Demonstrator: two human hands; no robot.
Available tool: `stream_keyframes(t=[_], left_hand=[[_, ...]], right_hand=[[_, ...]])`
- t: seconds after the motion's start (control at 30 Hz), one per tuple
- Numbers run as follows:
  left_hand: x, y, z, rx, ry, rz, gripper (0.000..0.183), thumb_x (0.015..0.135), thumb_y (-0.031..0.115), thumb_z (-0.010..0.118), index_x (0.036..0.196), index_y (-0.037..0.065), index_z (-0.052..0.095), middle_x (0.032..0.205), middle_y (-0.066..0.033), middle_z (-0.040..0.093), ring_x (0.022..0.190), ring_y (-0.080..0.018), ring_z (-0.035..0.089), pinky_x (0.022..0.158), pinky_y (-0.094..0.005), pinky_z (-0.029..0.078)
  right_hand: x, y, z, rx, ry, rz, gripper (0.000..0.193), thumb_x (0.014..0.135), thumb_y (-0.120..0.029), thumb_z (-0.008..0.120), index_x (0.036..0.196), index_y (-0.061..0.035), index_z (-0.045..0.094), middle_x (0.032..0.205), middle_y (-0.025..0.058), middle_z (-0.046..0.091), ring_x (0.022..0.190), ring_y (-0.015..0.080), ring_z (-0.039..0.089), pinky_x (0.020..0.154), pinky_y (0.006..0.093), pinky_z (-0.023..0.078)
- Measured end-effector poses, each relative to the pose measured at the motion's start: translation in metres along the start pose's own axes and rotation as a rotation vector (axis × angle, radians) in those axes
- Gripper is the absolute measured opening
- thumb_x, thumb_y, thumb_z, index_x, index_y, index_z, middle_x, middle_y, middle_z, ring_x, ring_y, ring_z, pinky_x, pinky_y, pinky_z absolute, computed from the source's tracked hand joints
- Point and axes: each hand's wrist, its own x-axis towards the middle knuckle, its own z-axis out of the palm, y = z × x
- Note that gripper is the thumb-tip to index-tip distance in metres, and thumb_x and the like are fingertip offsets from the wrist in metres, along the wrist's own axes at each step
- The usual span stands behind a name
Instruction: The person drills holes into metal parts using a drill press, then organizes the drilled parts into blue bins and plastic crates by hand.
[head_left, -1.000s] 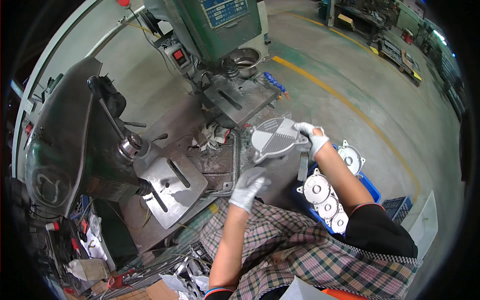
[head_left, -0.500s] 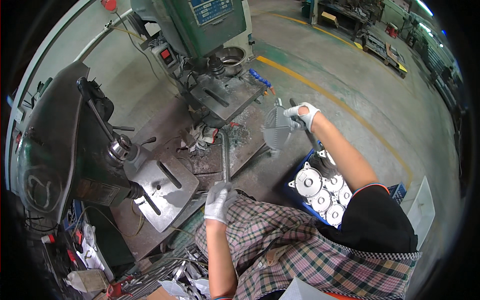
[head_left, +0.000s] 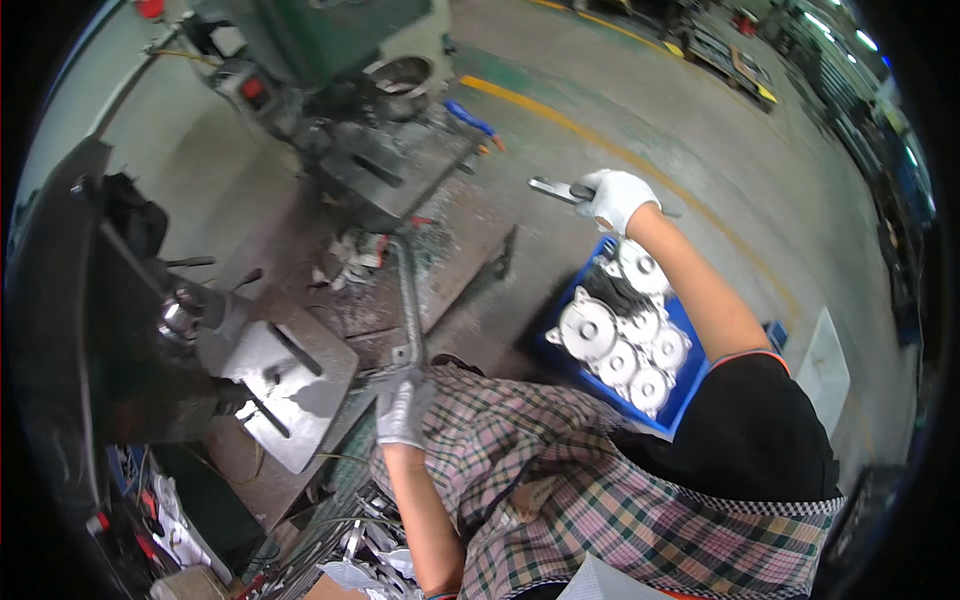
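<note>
My right hand (head_left: 620, 200), in a white glove, is raised beyond the blue crate (head_left: 652, 425). It grips a grey metal cover (head_left: 556, 190), now turned nearly edge-on so that only a thin strip shows. In the crate lie several round silvery covers (head_left: 586, 330) with lugs and a central hub. My left hand (head_left: 403, 405), also gloved, is low at the front edge of the bench. Its fingers are curled at the near end of a long grey metal bar (head_left: 408, 290); the glove hides exactly how they meet it.
A drill press (head_left: 140, 310) with a slotted table (head_left: 290, 375) stands at left, and a second green machine (head_left: 310, 40) farther back. Metal chips and crumpled gloves (head_left: 355, 262) lie on the bench (head_left: 465, 265). A white bin (head_left: 825, 375) is at right; loose metal parts (head_left: 365, 560) are below.
My right hand has turned the cover from its finned face to nearly edge-on and moved it away from the bench. The view has shifted; my left hand stays by the bar.
</note>
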Motion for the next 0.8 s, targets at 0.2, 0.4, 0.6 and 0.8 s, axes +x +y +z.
stream_keyframes(t=[0.2,0.4,0.6,0.8], left_hand=[[0.000,-0.011,-0.003,0.005,0.171,-0.090,0.027,0.086,0.013,0.052,0.112,0.006,0.051,0.102,-0.0095,0.058,0.081,-0.0206,0.059,0.070,-0.0305,0.047],[0.001,-0.024,-0.014,-0.005,0.154,-0.131,0.028,0.086,0.013,0.053,0.113,0.006,0.051,0.101,-0.0086,0.059,0.079,-0.0204,0.059,0.069,-0.0313,0.046],[-0.009,-0.036,-0.037,-0.042,0.205,-0.112,0.030,0.084,0.013,0.055,0.113,0.006,0.050,0.102,-0.0112,0.057,0.083,-0.0244,0.058,0.070,-0.0367,0.047],[-0.028,-0.044,-0.057,-0.108,0.315,-0.146,0.029,0.081,0.011,0.057,0.109,0.005,0.049,0.103,-0.0123,0.057,0.083,-0.0261,0.057,0.074,-0.0403,0.046]], right_hand=[[-0.049,0.058,0.038,-0.134,0.008,0.135,0.025,0.070,-0.025,0.059,0.091,-0.0116,0.062,0.088,0.0138,0.062,0.080,0.0319,0.059,0.071,0.0388,0.047],[-0.098,0.102,0.122,-0.240,-0.028,0.229,0.014,0.072,-0.015,0.053,0.081,-0.0121,0.063,0.079,0.0145,0.062,0.075,0.0299,0.061,0.065,0.0407,0.048],[-0.085,0.090,0.106,-0.198,0.187,0.132,0.016,0.073,-0.022,0.054,0.085,-0.0126,0.059,0.080,0.0139,0.059,0.074,0.0317,0.058,0.065,0.0415,0.047],[-0.007,-0.007,-0.038,-0.133,0.774,-0.409,0.016,0.075,-0.020,0.059,0.088,-0.0111,0.059,0.074,0.0122,0.056,0.068,0.0308,0.055,0.062,0.0391,0.045]])
